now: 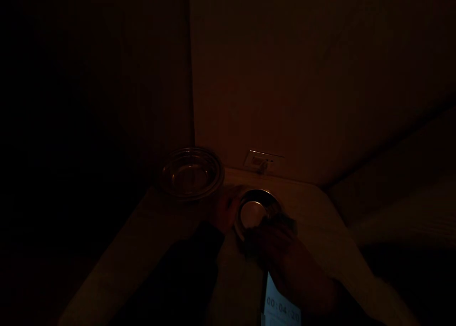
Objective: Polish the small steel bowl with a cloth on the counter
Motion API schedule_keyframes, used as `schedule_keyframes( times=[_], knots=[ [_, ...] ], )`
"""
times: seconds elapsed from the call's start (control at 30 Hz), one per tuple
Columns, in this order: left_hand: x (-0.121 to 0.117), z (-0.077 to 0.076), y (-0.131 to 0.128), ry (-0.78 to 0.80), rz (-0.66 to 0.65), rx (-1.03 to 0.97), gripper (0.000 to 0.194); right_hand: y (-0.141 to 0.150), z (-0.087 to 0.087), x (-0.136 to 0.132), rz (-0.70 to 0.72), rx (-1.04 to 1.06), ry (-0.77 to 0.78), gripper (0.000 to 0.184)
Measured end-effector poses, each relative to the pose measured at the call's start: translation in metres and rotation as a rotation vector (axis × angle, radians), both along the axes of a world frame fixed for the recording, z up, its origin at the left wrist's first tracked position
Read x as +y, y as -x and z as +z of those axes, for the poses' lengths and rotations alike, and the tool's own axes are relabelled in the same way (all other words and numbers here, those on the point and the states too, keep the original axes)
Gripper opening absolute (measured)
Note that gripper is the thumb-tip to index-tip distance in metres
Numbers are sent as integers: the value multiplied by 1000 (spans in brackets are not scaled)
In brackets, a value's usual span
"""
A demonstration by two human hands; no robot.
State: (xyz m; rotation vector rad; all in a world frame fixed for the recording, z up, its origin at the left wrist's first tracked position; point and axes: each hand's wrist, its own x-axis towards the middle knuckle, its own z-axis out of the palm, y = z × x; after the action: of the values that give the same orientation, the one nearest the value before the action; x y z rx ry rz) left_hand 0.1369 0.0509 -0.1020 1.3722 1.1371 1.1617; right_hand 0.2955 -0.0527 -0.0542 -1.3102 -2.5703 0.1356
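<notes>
A round metal bowl (253, 213) stands on the wooden table in front of me, its inside catching some light. My left hand (225, 213) grips the bowl's left side, fingers curled at the rim. Over the bowl's near right edge lies my right hand (276, 243), closed around something dark and soft-looking (291, 223) that the dim light keeps me from making out. The right hand's fingertips are blurred and in shadow.
Several nested metal bowls (190, 193) stand at the table's (306, 202) back left. A wall socket (263, 161) with a plug is just behind the bowl. A lit phone (283, 304) showing a timer lies at the front, partly under my right forearm. Walls rise behind.
</notes>
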Motion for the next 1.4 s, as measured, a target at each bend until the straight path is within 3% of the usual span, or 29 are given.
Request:
schedule_keyframes(
  times=[0.37,0.77,1.13,1.27,1.4],
  knots=[
    [-1,0,-1,-45,12,-2,32,0,2,0,-42,-93,-44,34],
    [0,4,3,-55,77,25,30,55,-3,20,-209,-73,69,18],
    [2,-3,-1,19,53,-53,28,17,14,11,-55,-145,123,23],
    [2,-6,-3,-10,59,-68,29,24,15,15,-32,-137,135,23],
    [1,-1,-1,-16,47,-57,28,41,11,26,-111,-107,143,23]
  ],
)
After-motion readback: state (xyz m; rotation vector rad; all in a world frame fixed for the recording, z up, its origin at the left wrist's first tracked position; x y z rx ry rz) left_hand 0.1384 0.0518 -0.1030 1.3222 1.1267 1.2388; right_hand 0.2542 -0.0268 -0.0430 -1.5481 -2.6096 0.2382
